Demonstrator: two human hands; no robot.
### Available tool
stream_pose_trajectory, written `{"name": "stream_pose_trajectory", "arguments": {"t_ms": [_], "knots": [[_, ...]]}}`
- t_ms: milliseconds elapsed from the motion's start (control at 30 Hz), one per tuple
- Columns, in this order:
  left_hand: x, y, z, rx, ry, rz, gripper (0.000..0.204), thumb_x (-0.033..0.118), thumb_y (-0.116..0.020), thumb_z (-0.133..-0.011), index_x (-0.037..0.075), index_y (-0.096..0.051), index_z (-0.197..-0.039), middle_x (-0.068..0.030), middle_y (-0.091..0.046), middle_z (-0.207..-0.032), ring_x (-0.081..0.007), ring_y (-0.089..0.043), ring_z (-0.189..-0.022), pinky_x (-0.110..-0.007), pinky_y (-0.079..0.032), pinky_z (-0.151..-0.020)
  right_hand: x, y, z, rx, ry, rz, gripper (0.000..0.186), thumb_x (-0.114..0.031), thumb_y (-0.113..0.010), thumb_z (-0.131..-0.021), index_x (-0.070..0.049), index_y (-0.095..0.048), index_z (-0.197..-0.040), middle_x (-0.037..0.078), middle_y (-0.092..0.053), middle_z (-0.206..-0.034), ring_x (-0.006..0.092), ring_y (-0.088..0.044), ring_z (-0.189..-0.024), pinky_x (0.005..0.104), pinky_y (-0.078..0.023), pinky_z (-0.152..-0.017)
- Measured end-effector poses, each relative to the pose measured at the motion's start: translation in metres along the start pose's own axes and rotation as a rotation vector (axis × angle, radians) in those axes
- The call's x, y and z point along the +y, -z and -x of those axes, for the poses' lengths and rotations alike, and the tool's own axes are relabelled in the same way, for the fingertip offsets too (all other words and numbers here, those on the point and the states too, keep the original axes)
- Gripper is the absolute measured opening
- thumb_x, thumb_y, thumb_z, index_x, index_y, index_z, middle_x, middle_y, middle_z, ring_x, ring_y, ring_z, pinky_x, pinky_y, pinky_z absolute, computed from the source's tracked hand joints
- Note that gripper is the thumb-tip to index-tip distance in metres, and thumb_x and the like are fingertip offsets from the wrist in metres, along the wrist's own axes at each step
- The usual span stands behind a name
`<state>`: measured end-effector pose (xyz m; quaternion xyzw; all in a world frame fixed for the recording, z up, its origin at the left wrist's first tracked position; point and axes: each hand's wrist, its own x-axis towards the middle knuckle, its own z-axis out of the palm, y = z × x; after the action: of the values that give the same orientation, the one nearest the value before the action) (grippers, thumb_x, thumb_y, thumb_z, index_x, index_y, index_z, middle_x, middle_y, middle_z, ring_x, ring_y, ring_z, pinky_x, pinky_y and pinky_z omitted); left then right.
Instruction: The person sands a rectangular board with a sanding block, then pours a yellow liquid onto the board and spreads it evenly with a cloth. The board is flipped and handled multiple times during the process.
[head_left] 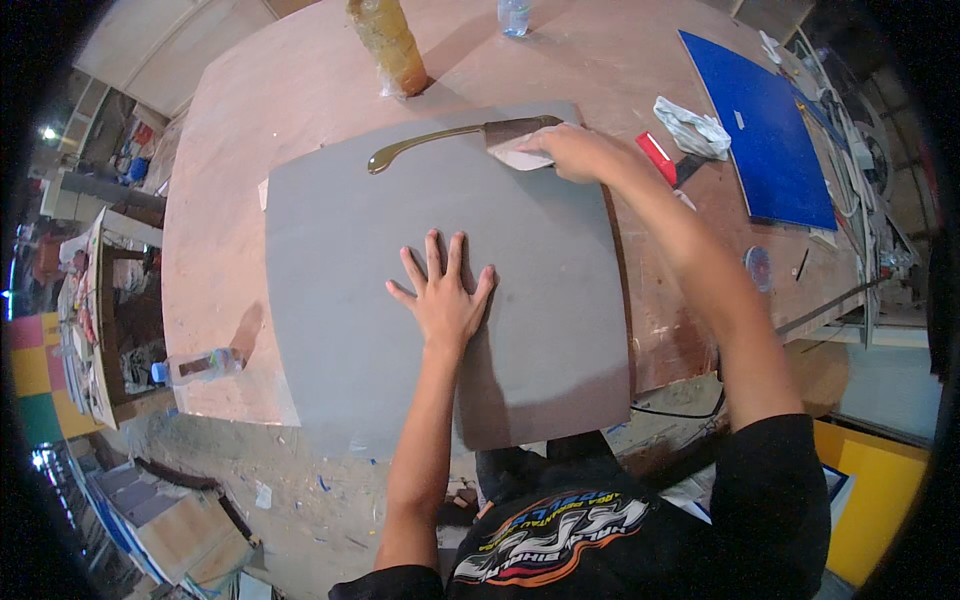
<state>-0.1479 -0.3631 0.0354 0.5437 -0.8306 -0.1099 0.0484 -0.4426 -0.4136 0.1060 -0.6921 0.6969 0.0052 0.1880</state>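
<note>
A grey sheet [360, 300] lies on the wooden worktable, its near edge by my body. My left hand [445, 295] rests flat on the middle of it, fingers spread, holding nothing. Near the sheet's far right corner, my right hand [575, 152] grips a pale, flat spreader [520, 157]. The spreader touches a strip of yellowish-brown glue-like liquid [420, 140]. That strip runs left along the far part of the sheet and ends in a thicker rounded blob. My fingers partly cover the spreader's right end.
Beyond the sheet stands a bottle of amber liquid [390, 50], with a small clear bottle [513, 18] farther back. A white cloth [692, 128], a red-and-white object [656, 158] and a blue panel [765, 140] lie at the right. Another clear bottle [205, 366] lies at the table's left edge.
</note>
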Motion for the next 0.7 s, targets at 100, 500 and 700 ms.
{"name": "stream_pose_trajectory", "arguments": {"t_ms": [100,500,700], "knots": [[0.002,-0.004,0.000,0.051,0.005,-0.033,0.073,0.064,-0.054,-0.089,0.031,-0.041,-0.152,-0.0038,-0.026,-0.164,-0.0424,-0.012,-0.152,-0.077,-0.006,-0.111,0.020,0.033,0.008,-0.121,0.226,-0.020,0.070,0.019,-0.050,-0.079,-0.018,-0.060,-0.138,0.018,-0.063,-0.130,0.0370,-0.059,-0.120,0.0417,-0.047,-0.103],[0.000,-0.008,0.001,0.081,0.035,-0.088,0.070,0.061,-0.056,-0.087,0.032,-0.047,-0.149,-0.0026,-0.030,-0.163,-0.0400,-0.013,-0.152,-0.075,-0.003,-0.112,0.091,0.035,-0.035,-0.074,0.623,0.192,0.072,0.012,-0.067,-0.072,-0.023,-0.061,-0.134,0.003,-0.056,-0.142,0.0272,-0.049,-0.133,0.0459,-0.044,-0.103],[0.005,-0.006,-0.002,0.037,0.045,-0.115,0.072,0.057,-0.060,-0.086,0.030,-0.045,-0.151,-0.0011,-0.025,-0.166,-0.0353,-0.009,-0.155,-0.072,-0.001,-0.114,0.107,0.061,-0.040,-0.199,0.805,0.232,0.061,0.002,-0.072,-0.075,-0.024,-0.064,-0.129,0.001,-0.059,-0.139,0.0248,-0.048,-0.134,0.0458,-0.042,-0.101]]}}
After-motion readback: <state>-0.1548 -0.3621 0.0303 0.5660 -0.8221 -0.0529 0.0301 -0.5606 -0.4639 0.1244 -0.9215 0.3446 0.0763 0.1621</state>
